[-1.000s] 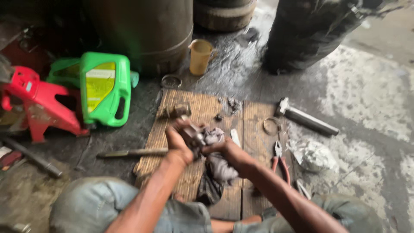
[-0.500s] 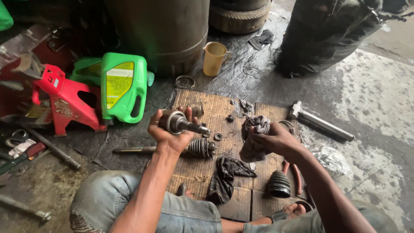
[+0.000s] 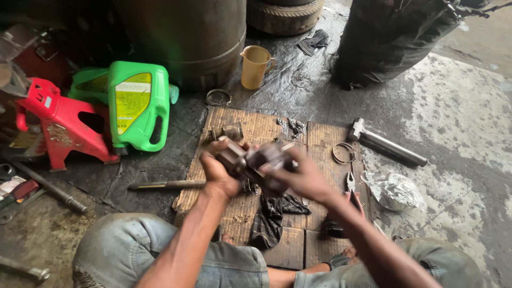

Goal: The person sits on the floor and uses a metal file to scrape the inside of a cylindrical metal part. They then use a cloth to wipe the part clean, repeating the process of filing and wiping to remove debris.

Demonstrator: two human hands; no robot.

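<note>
My left hand [image 3: 218, 169] grips a greasy metal joint part [image 3: 232, 156] above a sheet of cardboard [image 3: 320, 136] on the floor. My right hand [image 3: 304, 176] holds a second dark metal piece [image 3: 269, 158] pressed against the first, so the two parts meet between my hands. Both are blurred by motion. A black greasy rag [image 3: 269, 218] lies on the cardboard just under my hands. A small metal piece [image 3: 229, 131] rests at the cardboard's far left.
A green jug [image 3: 137, 109] and a red stand [image 3: 58, 125] sit left. A hammer [image 3: 386, 143], wire ring [image 3: 344, 152], pliers [image 3: 351, 182] and crumpled plastic [image 3: 394, 191] lie right. A yellow cup [image 3: 255, 65] stands by a dark drum [image 3: 186, 37]. A metal rod [image 3: 165, 185] lies left.
My hands were apart, each with its own part; they have now come together at the middle and the two parts touch. The view has shifted slightly.
</note>
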